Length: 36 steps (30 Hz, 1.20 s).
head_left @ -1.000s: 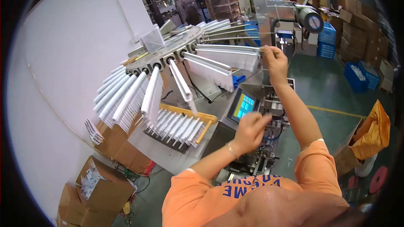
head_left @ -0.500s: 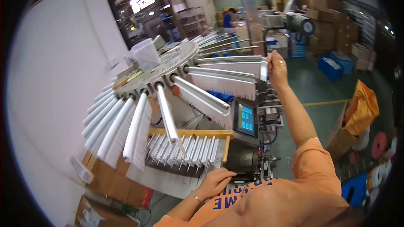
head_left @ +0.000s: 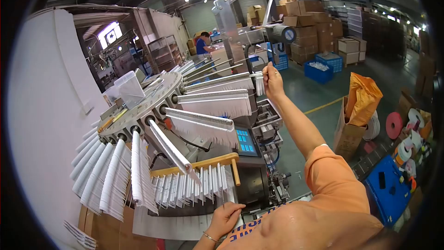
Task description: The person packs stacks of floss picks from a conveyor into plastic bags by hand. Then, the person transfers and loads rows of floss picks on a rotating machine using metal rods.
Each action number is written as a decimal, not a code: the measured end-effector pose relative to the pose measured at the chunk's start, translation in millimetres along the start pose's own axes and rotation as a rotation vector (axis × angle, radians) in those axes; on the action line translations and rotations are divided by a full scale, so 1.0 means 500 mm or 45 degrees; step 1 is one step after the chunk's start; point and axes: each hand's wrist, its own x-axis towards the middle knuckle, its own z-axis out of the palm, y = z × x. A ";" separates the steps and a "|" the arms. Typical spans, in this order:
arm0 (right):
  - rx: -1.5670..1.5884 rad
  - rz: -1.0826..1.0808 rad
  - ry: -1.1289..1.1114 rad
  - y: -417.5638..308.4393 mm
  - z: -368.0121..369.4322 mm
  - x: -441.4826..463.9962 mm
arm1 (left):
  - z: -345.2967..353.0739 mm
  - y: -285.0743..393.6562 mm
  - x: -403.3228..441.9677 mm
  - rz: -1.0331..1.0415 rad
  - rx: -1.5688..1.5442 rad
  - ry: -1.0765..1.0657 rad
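The sheet-laden rod [head_left: 224, 82] is seen left of the right hand [head_left: 273, 81], its long axis directed from the rotary rack [head_left: 159, 95] toward the curled fingers; whether it is gripped cannot be told. The left hand [head_left: 225, 218], farther off, is loosely curled, nothing grasped.

Locate legible lettering on the orange short-sleeved fabric shirt [head_left: 337, 180] only. Printed across the chest in dark blue block capitals [head_left: 249, 226], set in at least 2 rows and turned upside down in the head view. Can be read in part: "M" and "E", near the left end. Partly hidden and strongly foreshortened elsewhere; cannot be resolved into full words.

Refer next to the rectangular black-framed touchscreen panel [head_left: 246, 141]. Displays bright blue rectangular tiles in 2 columns. Too small to read at tile level: cannot confirm any caption or number.
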 end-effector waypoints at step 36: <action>-0.527 0.146 -0.121 -0.010 0.022 -0.086 | 0.118 0.048 -0.046 -0.203 -0.218 0.228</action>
